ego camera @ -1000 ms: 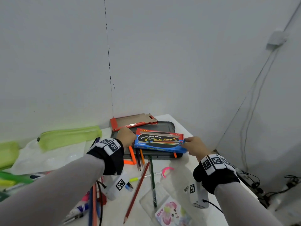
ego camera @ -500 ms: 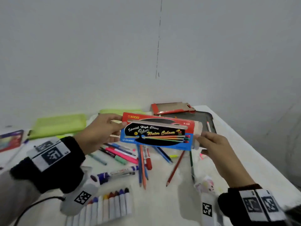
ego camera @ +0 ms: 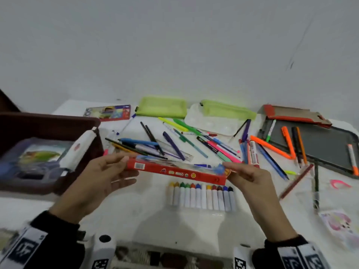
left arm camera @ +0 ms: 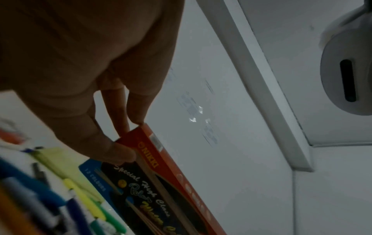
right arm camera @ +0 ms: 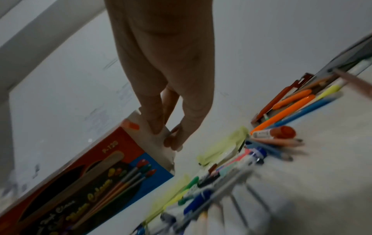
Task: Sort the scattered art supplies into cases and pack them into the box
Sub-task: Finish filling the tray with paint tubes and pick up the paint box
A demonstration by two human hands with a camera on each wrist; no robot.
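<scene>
Both hands hold a flat red-and-blue water colour box [ego camera: 174, 170] level above the table, its red long edge toward me. My left hand [ego camera: 127, 168] pinches the left end between thumb and fingers, plain in the left wrist view, where the hand [left arm camera: 128, 143] grips the box [left arm camera: 161, 182] at its corner. My right hand [ego camera: 231, 170] pinches the right end; in the right wrist view its fingertips [right arm camera: 159, 130] press the box's [right arm camera: 90, 174] pale end flap. A dark brown packing box [ego camera: 48, 121] stands at the left with a purple case [ego camera: 35, 158] inside.
A row of crayons [ego camera: 202, 197] lies under the held box. Loose pens, markers and pencils [ego camera: 174, 144] cover the table's middle. Two green pouches [ego camera: 161, 107] lie at the back. A dark tray [ego camera: 320, 146] with markers and a red cardboard sleeve [ego camera: 295, 113] sit at the right.
Both hands carried the water colour box left, from over the dark tray to above the crayons, and tipped it flat. The brown packing box has come into view.
</scene>
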